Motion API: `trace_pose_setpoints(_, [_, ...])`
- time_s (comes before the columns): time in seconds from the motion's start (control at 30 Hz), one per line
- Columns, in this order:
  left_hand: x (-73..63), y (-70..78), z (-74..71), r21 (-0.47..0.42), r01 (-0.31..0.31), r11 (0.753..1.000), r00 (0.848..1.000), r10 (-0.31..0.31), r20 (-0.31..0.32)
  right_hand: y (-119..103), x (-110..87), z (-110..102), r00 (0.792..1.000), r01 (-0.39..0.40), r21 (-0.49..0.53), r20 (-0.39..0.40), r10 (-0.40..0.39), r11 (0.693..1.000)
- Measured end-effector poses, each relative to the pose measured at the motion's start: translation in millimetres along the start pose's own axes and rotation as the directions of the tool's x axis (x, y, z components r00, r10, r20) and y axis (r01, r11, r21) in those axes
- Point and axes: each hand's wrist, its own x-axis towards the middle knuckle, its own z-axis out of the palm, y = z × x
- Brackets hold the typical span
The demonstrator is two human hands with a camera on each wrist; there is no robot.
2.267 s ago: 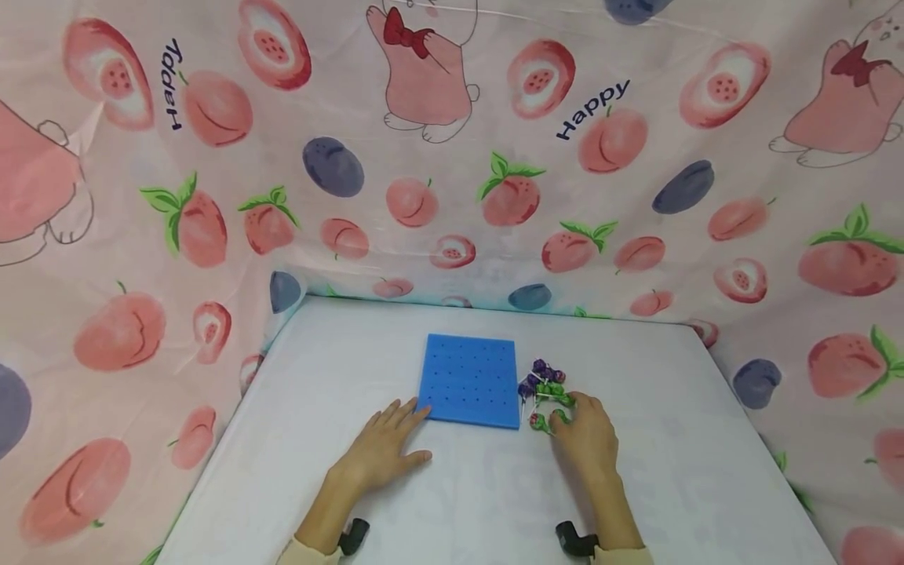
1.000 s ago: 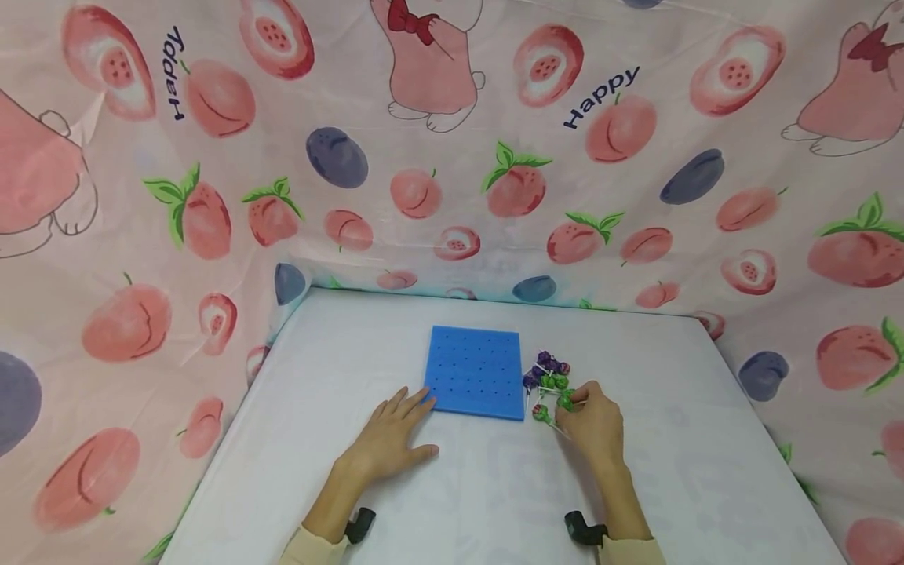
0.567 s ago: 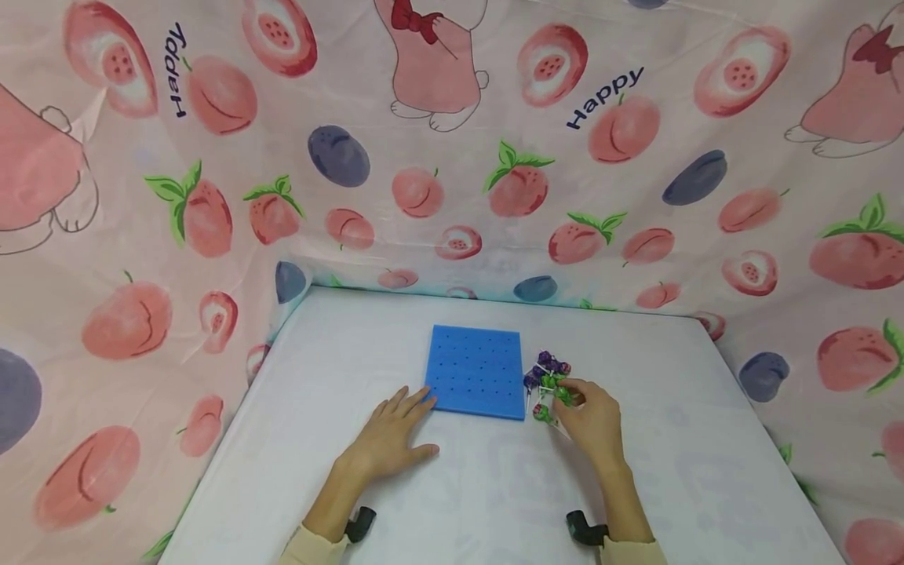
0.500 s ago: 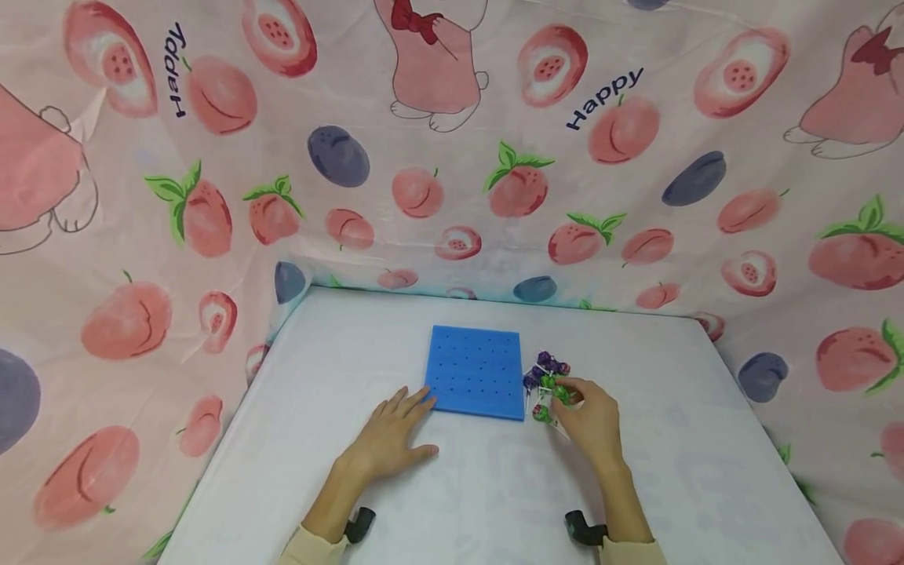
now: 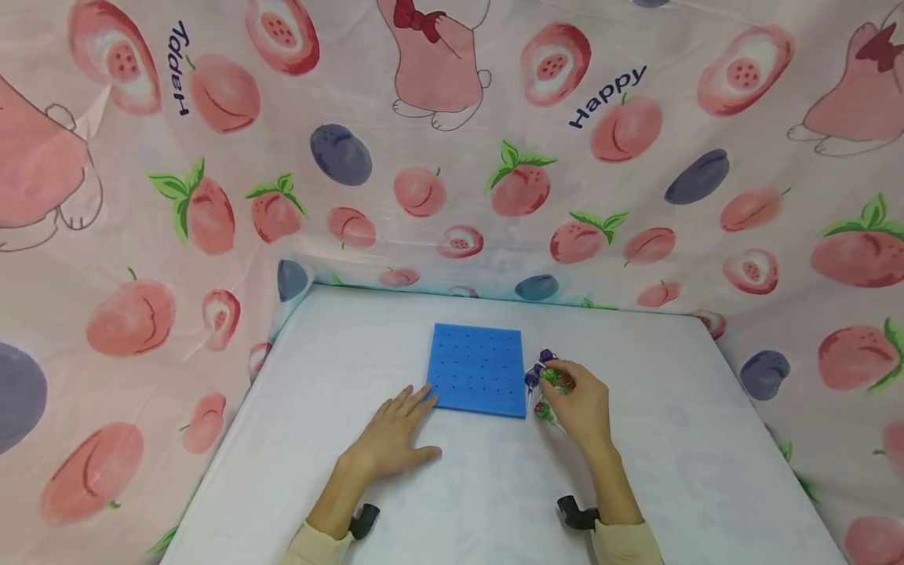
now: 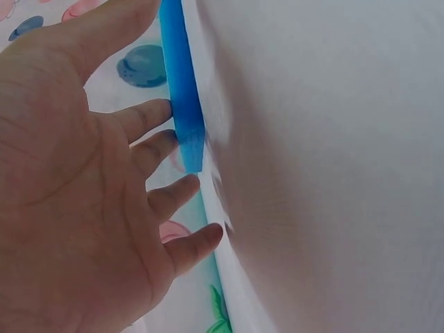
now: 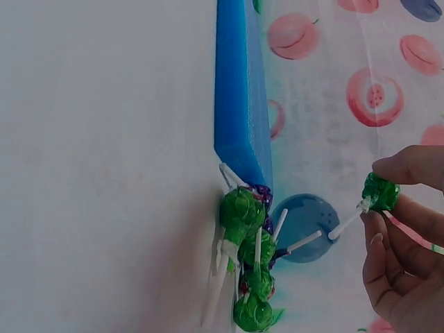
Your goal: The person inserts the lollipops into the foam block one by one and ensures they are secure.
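Observation:
My right hand [image 5: 585, 406] pinches a green-wrapped lollipop [image 7: 381, 192] by its round head between thumb and fingers. Its white stick points away from the palm. In the right wrist view it is held apart from the heap of lollipops [image 7: 243, 207], green and purple ones with white sticks, which lies beside the blue board [image 5: 476, 369]. The board is a flat square with rows of small holes, all bare. My left hand [image 5: 391, 436] has its fingers spread and straight, fingertips right at the board's near left corner.
A white cloth [image 5: 678, 439] covers the table. Behind and at the sides hangs a pink curtain [image 5: 367, 275] printed with fruit and rabbits. Black wrist mounts [image 5: 577, 515] sit at both wrists, below cream sleeves [image 5: 625, 543].
My right hand, first reaching at the near side of the heap, took hold of a green lollipop and has moved up and slightly left over the heap. The left hand stays at the board.

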Motion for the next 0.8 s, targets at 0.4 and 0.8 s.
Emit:
trace_pose_setpoints(0.4, [0.0,1.8,1.0,0.013,0.017,1.000,1.000,-0.017,-0.002,-9,8.3,12,0.999,0.001,0.070,0.041,-0.004,0.998])
trace_pose_setpoints(0.8, [0.0,2.4,-1.0,0.014,0.003,1.000,1.000,-0.003,0.001,-17,15.9,24,0.999,0.032,0.082,0.035,-0.035,0.996])
